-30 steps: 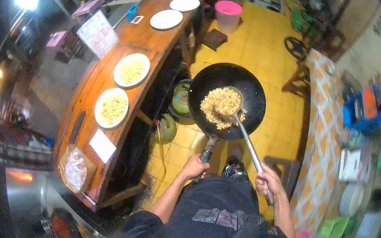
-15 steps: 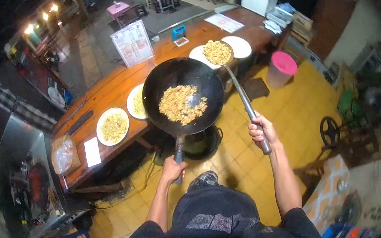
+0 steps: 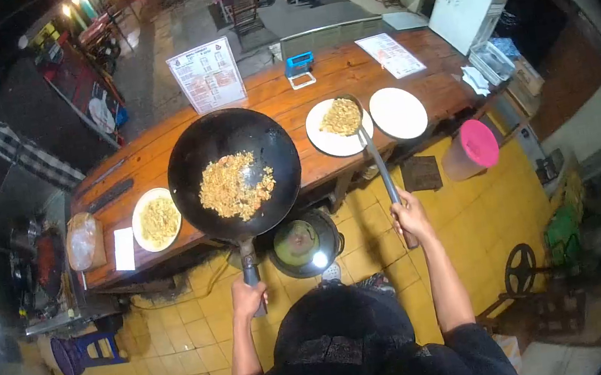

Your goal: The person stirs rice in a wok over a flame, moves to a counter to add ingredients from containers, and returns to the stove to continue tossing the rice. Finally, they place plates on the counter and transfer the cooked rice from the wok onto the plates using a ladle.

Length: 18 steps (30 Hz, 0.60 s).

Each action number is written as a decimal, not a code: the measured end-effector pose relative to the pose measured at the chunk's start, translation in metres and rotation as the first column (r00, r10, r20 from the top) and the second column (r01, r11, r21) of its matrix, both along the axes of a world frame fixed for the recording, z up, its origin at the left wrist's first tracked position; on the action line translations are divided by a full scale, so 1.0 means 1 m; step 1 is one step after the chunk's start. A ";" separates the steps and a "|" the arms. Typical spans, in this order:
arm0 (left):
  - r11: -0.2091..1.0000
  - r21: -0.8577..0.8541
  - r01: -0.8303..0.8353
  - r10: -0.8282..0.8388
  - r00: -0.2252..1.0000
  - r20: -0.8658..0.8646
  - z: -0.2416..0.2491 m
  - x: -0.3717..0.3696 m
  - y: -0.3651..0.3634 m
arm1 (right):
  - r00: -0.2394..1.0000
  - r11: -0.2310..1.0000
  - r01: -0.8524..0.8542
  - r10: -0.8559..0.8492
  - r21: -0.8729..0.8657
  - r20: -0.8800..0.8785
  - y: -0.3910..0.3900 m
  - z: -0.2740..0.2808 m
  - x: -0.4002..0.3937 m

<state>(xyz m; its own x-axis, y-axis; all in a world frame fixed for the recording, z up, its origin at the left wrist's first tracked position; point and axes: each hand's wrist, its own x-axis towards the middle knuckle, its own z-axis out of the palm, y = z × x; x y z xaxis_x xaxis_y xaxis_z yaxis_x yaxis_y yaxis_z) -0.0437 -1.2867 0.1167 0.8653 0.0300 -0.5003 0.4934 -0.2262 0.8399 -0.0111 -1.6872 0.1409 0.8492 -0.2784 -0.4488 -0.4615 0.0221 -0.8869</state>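
Observation:
My left hand (image 3: 249, 297) is closed around the handle of a black wok (image 3: 282, 190), which I hold up over the counter's front edge. Fried rice (image 3: 234, 187) lies spread in the middle of the wok. In my right hand (image 3: 409, 217) is the long handle of a ladle (image 3: 383, 169). Its bowl, heaped with fried rice (image 3: 341, 117), is over a white plate (image 3: 319, 141). To the right sits a bare white plate (image 3: 398, 113). Left of the wok, another white plate (image 3: 141, 237) carries a helping of food; the wok hides the counter behind it.
The wooden counter (image 3: 281, 99) holds a menu stand (image 3: 207, 76), a blue device (image 3: 300, 70), a flat sheet (image 3: 390, 56) and a plastic bag (image 3: 85, 242). Below are a black basin (image 3: 341, 244) and a pink-rimmed bin (image 3: 474, 149) on the yellow tiled floor.
The wok has shifted left, covering a filled plate seen earlier. I stand nearer the counter, and the ladle's bowl has come closer over the middle plate. Both hands keep their holds.

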 end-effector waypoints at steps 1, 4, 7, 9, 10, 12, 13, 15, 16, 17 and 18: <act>1.000 0.011 -0.021 0.021 1.000 0.011 0.003 0.006 -0.007 | 1.000 0.997 -0.005 0.004 -0.082 -0.008 -0.007 -0.002 0.002; 0.994 0.053 -0.097 0.096 0.995 0.020 0.000 0.005 -0.024 | 0.998 0.990 -0.054 0.052 -0.128 -0.024 -0.023 0.001 -0.001; 0.981 0.103 -0.163 0.160 0.986 0.037 0.000 0.005 -0.048 | 0.982 0.991 -0.130 0.126 -0.019 -0.139 -0.064 0.015 0.006; 0.970 0.091 -0.226 0.223 0.974 0.037 0.010 0.009 -0.074 | 0.964 0.922 -0.256 0.220 -0.291 -0.150 -0.075 0.017 0.009; 0.961 0.084 -0.265 0.263 0.964 0.038 0.017 0.008 -0.087 | 0.929 0.815 -0.317 0.369 -0.485 0.012 -0.080 0.007 0.016; 0.945 0.115 -0.306 0.303 0.952 0.043 0.015 0.008 -0.108 | 0.926 0.820 -0.358 0.374 -0.446 -0.055 -0.109 0.008 0.018; 0.935 0.129 -0.330 0.326 0.944 0.054 0.014 0.009 -0.121 | 0.924 0.824 -0.378 0.363 -0.423 -0.119 -0.117 0.023 0.027; 0.910 0.111 -0.399 0.395 0.917 0.053 0.010 0.004 -0.145 | 0.897 0.758 -0.417 0.432 -0.502 -0.094 -0.134 0.016 0.035; 0.902 0.143 -0.406 0.397 0.914 0.087 0.007 0.003 -0.156 | 0.877 0.694 -0.425 0.473 -0.581 -0.077 -0.143 0.014 0.036; 0.895 0.173 -0.412 0.395 0.910 0.124 0.005 0.003 -0.166 | 0.869 0.688 -0.435 0.491 -0.581 -0.070 -0.157 0.013 0.039; 0.887 0.173 -0.429 0.411 0.902 0.132 0.004 0.004 -0.177 | 0.851 0.679 -0.451 0.524 -0.580 -0.048 -0.175 0.013 0.043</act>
<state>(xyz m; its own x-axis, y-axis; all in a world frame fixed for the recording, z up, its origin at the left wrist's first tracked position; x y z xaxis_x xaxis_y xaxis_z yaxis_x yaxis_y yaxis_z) -0.0397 -1.4634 0.1204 0.7907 0.4885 -0.3690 0.5035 -0.1760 0.8459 0.0318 -1.8622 0.1541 0.9693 0.0247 -0.2446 -0.1623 -0.6830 -0.7121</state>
